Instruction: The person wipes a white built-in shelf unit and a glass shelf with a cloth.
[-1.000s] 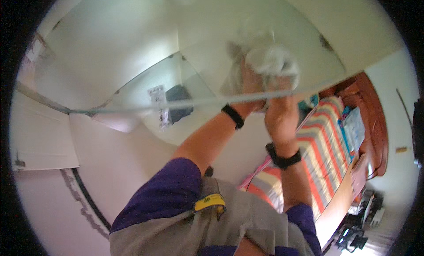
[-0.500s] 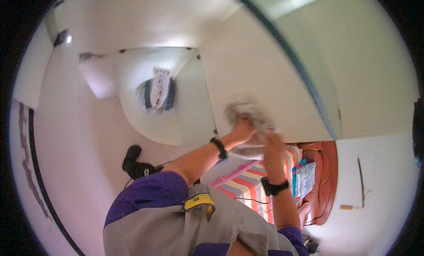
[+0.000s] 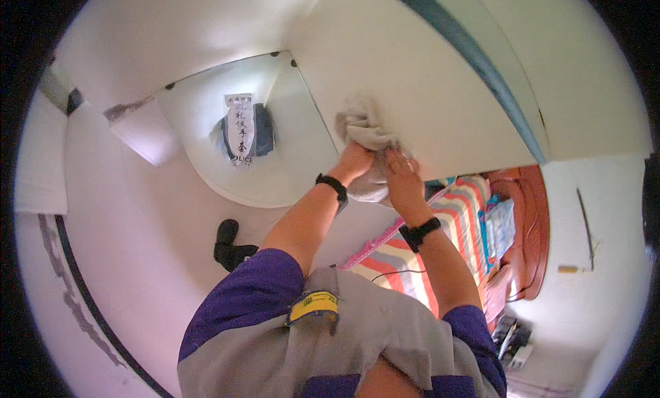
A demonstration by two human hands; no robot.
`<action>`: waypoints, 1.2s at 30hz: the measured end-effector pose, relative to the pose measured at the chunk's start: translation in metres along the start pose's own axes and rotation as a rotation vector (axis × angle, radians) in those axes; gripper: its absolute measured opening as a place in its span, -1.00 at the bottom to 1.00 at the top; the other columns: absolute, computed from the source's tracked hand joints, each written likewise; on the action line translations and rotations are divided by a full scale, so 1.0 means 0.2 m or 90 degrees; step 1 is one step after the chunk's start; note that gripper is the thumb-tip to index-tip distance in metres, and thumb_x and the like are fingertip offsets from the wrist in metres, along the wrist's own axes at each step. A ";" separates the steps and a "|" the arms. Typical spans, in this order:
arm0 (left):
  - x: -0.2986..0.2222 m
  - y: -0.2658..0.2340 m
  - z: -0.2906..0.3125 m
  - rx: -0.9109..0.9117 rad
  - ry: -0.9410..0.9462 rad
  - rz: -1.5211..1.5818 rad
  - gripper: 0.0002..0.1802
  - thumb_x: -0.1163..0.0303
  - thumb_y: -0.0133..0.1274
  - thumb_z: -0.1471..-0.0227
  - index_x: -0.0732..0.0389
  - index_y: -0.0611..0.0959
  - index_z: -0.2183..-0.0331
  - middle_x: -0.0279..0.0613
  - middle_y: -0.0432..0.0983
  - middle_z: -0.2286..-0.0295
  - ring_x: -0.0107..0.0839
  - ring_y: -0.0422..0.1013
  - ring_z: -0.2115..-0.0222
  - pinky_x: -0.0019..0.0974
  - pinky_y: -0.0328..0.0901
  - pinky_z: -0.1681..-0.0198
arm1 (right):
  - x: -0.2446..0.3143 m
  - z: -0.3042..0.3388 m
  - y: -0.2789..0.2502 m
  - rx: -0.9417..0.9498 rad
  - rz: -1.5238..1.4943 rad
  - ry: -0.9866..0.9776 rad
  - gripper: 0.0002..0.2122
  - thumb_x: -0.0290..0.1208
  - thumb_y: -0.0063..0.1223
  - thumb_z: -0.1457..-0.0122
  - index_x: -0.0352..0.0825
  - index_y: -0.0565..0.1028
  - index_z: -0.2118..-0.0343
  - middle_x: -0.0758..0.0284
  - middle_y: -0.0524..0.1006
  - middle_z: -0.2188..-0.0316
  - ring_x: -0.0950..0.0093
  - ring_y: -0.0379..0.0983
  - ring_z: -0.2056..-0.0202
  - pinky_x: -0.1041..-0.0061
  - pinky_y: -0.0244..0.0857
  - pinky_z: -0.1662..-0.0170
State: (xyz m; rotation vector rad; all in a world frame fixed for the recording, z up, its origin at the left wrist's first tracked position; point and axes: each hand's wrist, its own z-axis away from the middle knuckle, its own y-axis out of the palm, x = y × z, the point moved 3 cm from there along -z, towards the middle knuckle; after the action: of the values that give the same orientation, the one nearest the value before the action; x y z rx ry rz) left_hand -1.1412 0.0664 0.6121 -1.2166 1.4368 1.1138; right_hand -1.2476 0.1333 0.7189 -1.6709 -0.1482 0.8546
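A crumpled light grey-beige cloth [image 3: 368, 131] lies bunched against a broad pale panel [image 3: 426, 89], and its lower part hangs down between my wrists. My left hand [image 3: 355, 160] grips the cloth from the left, fingers curled into its folds. Close beside it, my right hand [image 3: 404, 179] holds the cloth's right side, its fingertips bent over the fabric. Both wrists wear black bands. The cloth hides part of the panel and some of my fingertips.
Left of the cloth is a rounded glass corner shelf [image 3: 295, 171] with a flat white packet [image 3: 240, 126] over something dark. A black object [image 3: 230, 243] sits below it. Lower right is a striped bed [image 3: 454, 212] with a red-brown wooden headboard [image 3: 529, 226]. A blue-grey strip [image 3: 481, 75] edges the panel.
Both hands and the cloth have moved up the panel, slightly left. The cloth was blurred by motion and is now sharper. The view has shifted, showing more of the bed's side.
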 end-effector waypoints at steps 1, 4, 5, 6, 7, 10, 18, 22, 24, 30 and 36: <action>0.03 0.01 0.02 0.013 0.001 -0.011 -0.64 0.42 -0.05 -0.06 0.27 0.49 0.07 0.02 0.43 0.06 -0.14 0.36 0.04 -0.24 0.27 0.01 | 0.02 0.02 0.02 -0.004 -0.008 0.014 -0.60 -0.52 -0.17 -0.06 -0.33 0.37 -0.03 0.28 0.27 -0.16 0.39 0.13 -0.21 0.17 -0.03 -0.21; -0.01 0.08 0.06 0.098 -0.054 0.259 -0.64 0.45 -0.11 -0.07 0.21 0.50 0.05 -0.02 0.40 0.03 -0.19 0.31 0.01 -0.27 0.23 -0.04 | 0.04 0.04 0.01 0.029 0.013 0.010 -0.61 -0.49 -0.13 -0.03 -0.24 0.41 0.01 0.35 0.33 -0.10 0.47 0.18 -0.17 0.18 0.01 -0.15; -0.09 0.09 0.04 0.107 0.014 0.171 -0.63 0.42 -0.11 -0.07 0.20 0.49 0.04 -0.01 0.40 0.03 -0.17 0.29 -0.02 -0.24 0.19 -0.08 | 0.01 0.06 -0.05 0.038 0.015 0.042 -0.63 -0.48 -0.11 -0.02 -0.21 0.43 0.04 0.36 0.34 -0.08 0.47 0.19 -0.16 0.21 0.03 -0.13; -0.24 0.09 0.04 0.113 0.075 0.085 -0.62 0.39 -0.10 -0.08 0.19 0.48 0.03 0.00 0.39 0.03 -0.14 0.26 -0.04 -0.21 0.14 -0.12 | -0.02 0.09 -0.12 0.050 0.014 0.071 -0.64 -0.47 -0.09 -0.01 -0.18 0.45 0.07 0.37 0.36 -0.06 0.48 0.21 -0.14 0.23 0.04 -0.11; -0.37 0.09 0.02 0.068 0.273 -0.054 -0.60 0.36 -0.09 -0.07 0.18 0.46 0.01 0.03 0.38 0.03 -0.08 0.23 -0.06 -0.13 0.08 -0.15 | -0.06 0.11 -0.21 0.042 0.057 0.100 -0.63 -0.47 -0.09 -0.02 -0.16 0.45 0.04 0.33 0.34 -0.08 0.47 0.22 -0.14 0.22 0.04 -0.13; -0.78 0.02 -0.04 0.064 0.552 -0.259 -0.51 0.23 0.00 0.01 0.27 0.49 0.05 0.09 0.31 -0.03 0.09 0.10 -0.14 0.10 0.00 -0.18 | -0.24 0.15 -0.45 -0.106 0.156 0.126 -0.60 -0.51 -0.08 -0.01 -0.20 0.43 0.01 0.28 0.31 -0.14 0.41 0.21 -0.16 0.20 -0.01 -0.16; -0.41 -0.06 -0.09 0.015 0.258 -0.276 -0.46 0.30 0.03 0.08 0.34 0.43 0.03 0.22 0.30 0.01 0.12 0.18 -0.05 0.00 0.13 -0.11 | -0.19 -0.18 -0.24 0.007 0.215 0.173 -0.55 -0.53 -0.21 -0.09 -0.44 0.25 -0.11 0.10 0.21 -0.19 0.22 0.10 -0.22 0.24 -0.13 -0.28; 0.15 0.00 0.05 0.183 0.164 -0.104 -0.61 0.24 -0.04 -0.04 0.35 0.57 0.20 0.18 0.46 0.18 0.04 0.35 0.12 -0.01 0.16 -0.05 | 0.05 -0.13 -0.05 0.020 0.108 0.066 -0.53 -0.47 -0.18 -0.11 -0.43 0.23 -0.13 0.18 0.23 -0.18 0.29 0.14 -0.20 0.29 -0.11 -0.29; 0.08 0.09 0.07 0.326 0.146 -0.146 -0.60 0.22 -0.06 -0.06 0.36 0.56 0.19 0.17 0.48 0.21 0.01 0.37 0.14 -0.01 0.18 -0.02 | 0.01 -0.08 0.01 0.119 0.039 0.115 -0.49 -0.42 -0.17 -0.13 -0.39 0.18 -0.18 0.26 0.25 -0.18 0.38 0.12 -0.21 0.32 -0.13 -0.30; -0.85 0.07 -0.08 0.226 0.428 -0.271 -0.53 0.11 0.05 -0.02 0.31 0.55 0.17 0.11 0.52 0.29 0.00 0.43 0.22 -0.04 0.28 0.11 | -0.33 0.08 -0.72 -0.219 0.265 0.265 -0.64 -0.42 -0.05 0.05 -0.10 0.44 0.11 0.38 0.42 0.21 0.40 0.34 0.11 0.20 0.15 0.13; -1.23 0.09 -0.05 0.209 0.644 -0.388 -0.38 0.04 0.12 0.05 0.32 0.49 0.08 0.14 0.45 0.13 0.07 0.39 0.13 0.02 0.26 0.07 | -0.43 0.16 -0.88 -0.368 0.106 0.342 -0.74 -0.42 0.04 0.11 -0.15 0.51 0.28 0.36 0.43 0.14 0.31 0.36 0.09 0.33 0.29 0.13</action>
State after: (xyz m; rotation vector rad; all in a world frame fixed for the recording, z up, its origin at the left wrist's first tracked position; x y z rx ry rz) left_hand -1.1377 0.0980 0.8575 -1.8946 1.6518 -0.2282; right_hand -1.2692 0.1669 0.9132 -2.4279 0.1323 0.4704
